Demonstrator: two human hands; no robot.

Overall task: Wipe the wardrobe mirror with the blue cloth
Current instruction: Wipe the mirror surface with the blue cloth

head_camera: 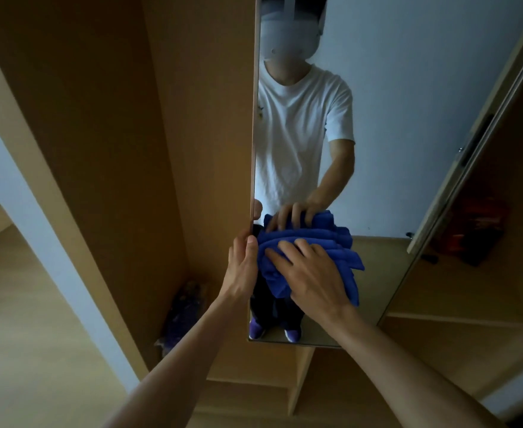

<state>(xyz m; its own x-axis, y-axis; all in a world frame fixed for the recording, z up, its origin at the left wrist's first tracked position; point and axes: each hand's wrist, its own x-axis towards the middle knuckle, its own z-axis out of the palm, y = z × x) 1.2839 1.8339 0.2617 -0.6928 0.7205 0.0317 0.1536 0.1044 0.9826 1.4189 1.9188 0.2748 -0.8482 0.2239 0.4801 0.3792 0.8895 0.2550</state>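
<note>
A tall mirror (393, 125) is fixed to a wooden wardrobe door and reflects a person in a white shirt. My right hand (308, 273) lies flat with spread, straight fingers on a bunched blue cloth (343, 257), pressing it against the lower part of the glass. My left hand (242, 267) grips the mirror door's left edge, thumb on the front and fingers curled behind it. The cloth's reflection shows just above my right hand.
The open wardrobe's wooden side panel (105, 134) stands to the left, with a dark purple bag (187, 310) on the floor at its foot. Wooden shelves (470, 319) lie to the right and below. A second door edge (482, 125) slants at the right.
</note>
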